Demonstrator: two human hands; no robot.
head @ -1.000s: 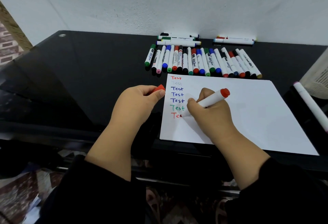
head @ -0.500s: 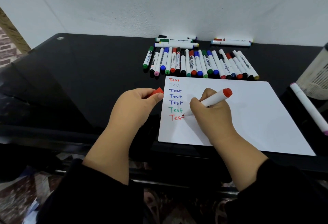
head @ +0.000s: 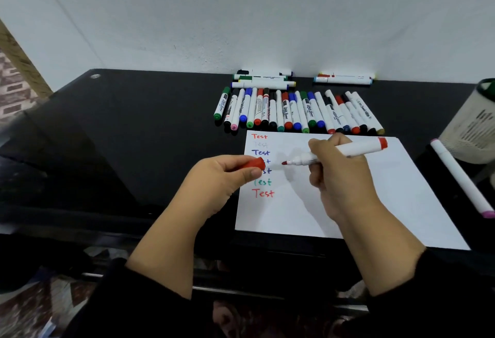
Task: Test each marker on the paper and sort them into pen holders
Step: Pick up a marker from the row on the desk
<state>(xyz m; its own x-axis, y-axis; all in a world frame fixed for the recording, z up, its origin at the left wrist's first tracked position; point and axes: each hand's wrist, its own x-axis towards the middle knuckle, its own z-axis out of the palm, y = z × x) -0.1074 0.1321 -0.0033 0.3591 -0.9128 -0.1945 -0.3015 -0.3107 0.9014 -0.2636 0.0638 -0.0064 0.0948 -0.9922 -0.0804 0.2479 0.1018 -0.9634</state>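
Black glossy worktop (head: 134,137) against a white wall (head: 241,11). Your right hand (head: 337,174) grips the uncapped red marker (head: 345,151), fingers curled round the barrel, tip pointing left above the paper (head: 348,203), not touching it. Your left hand (head: 222,179) pinches the red cap (head: 253,163) between thumb and fingers, just left of the tip, over the paper's left edge. Paper's near edge sits close to the worktop's front edge; a column of "Test" words runs down its left side. Row of markers (head: 297,112) lies just beyond the paper's far edge, more by the wall. White pen holder (head: 474,123) at right edge, a pink-ended marker (head: 460,177) beside it. Left half of worktop is open.
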